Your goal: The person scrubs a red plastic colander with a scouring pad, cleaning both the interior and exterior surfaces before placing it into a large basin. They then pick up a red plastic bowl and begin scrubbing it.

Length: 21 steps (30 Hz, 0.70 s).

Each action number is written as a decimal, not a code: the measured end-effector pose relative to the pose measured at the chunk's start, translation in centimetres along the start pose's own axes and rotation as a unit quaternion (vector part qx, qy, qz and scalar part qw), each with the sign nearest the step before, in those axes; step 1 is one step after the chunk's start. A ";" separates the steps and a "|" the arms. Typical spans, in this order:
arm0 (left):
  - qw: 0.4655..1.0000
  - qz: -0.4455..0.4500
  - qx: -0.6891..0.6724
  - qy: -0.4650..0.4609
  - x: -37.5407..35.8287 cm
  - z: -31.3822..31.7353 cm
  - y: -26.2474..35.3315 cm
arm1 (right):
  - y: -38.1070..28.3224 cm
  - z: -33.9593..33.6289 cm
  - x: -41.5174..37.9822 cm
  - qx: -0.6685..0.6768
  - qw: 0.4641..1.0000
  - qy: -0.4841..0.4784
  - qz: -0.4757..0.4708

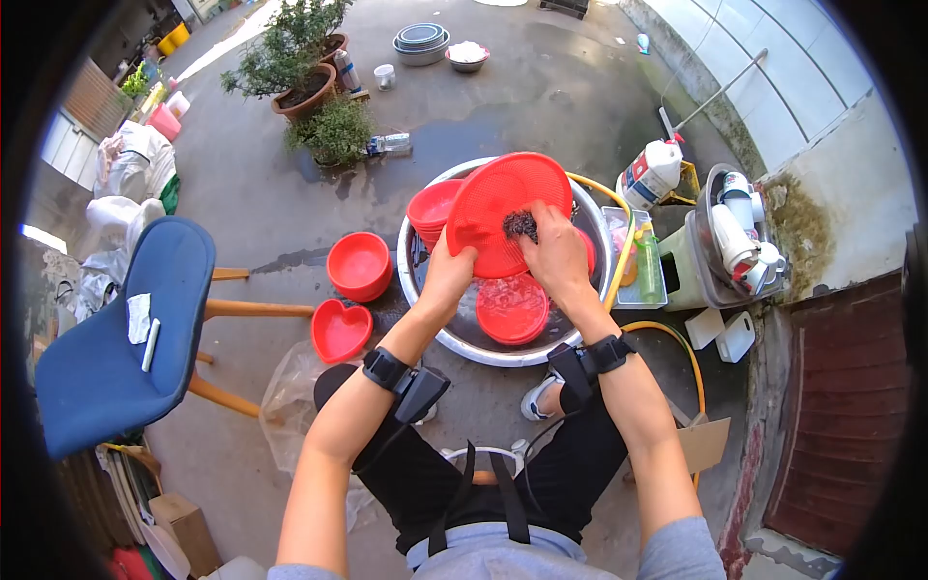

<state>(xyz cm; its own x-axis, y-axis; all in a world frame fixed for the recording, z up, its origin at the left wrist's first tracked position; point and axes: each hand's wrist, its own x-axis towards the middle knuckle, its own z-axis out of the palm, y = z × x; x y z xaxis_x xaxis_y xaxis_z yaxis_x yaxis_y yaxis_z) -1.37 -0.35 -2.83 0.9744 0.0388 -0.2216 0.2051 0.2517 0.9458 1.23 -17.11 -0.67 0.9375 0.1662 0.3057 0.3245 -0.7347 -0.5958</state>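
My left hand [449, 274] grips the lower left rim of a round red plastic plate [498, 193], which is tilted above a large metal basin [505, 358]. In my right hand [558, 253] is a dark steel wool scrubber [519, 226], pressed against the plate's inner face. Below the plate, another round red dish [512, 309] lies wet in the basin. A stack of red bowls [432, 205] stands at the basin's left side, partly behind the held plate. More red plastic is partly hidden behind my right hand.
Left of the basin are round red bowls [359, 265] and a heart-shaped red bowl [342, 330]. A blue chair [145, 329] stands farther left. A yellow hose [628, 251] runs along the right, by a plastic tray [623, 227] and a white jug [650, 174]. Potted plants [304, 92] stand ahead.
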 end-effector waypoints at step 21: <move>0.980 0.136 0.131 0.067 1.6 0.4 -2.4 | -1.5 2.6 0.6 -0.088 0.996 0.003 -0.021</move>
<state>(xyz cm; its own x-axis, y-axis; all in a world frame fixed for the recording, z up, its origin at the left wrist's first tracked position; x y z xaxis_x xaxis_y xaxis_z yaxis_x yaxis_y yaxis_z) -0.22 -1.33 -5.38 0.9790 0.2009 0.0341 -0.0260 -0.0426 0.9988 1.64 -14.21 -1.53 0.9228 0.1957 0.3320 0.3358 -0.8310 -0.4435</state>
